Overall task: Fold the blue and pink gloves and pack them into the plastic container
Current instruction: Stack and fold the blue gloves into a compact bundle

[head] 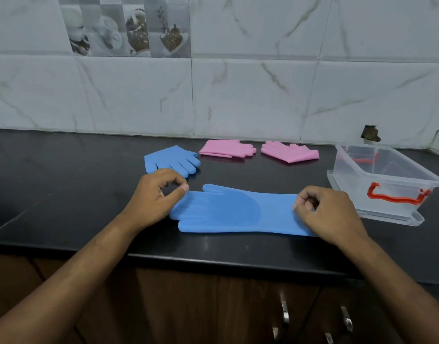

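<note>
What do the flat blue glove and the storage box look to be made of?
Flat blue glove: probably silicone or rubber; matte, lying limp, with a faintly darker textured palm patch. Storage box: clear, rigid-looking plastic; the countertop shows through its walls, and it has red handles.

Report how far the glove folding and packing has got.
Done: the two pink gloves and one blue glove lie folded at the back of the counter. In hand: the second blue glove lies flat, unfolded, the left hand at its fingertips and the right hand at its cuff. Left: fold it, then pack all four; no glove is in the plastic container yet.
</note>
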